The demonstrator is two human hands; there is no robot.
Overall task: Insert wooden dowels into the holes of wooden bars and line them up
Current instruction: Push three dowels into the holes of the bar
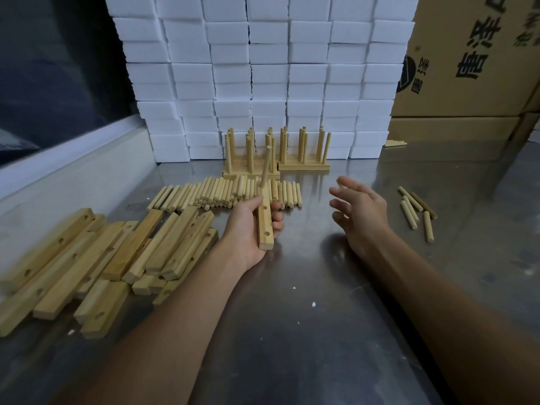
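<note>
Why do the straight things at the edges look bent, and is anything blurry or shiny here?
Head view: the wide-angle lens bows the stack of white foam blocks and stretches both forearms near the bottom edge. The metal table is glossy and throws back soft reflections. The right hand is slightly smeared at its fingers, while the left hand and its wooden bar look sharp.

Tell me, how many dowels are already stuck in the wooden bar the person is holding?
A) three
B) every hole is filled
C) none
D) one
D: the left hand grips the bar, and a single dowel stands up from its far end, while the holes nearer the person show as empty dark spots; the right hand is open and holds nothing.
</note>
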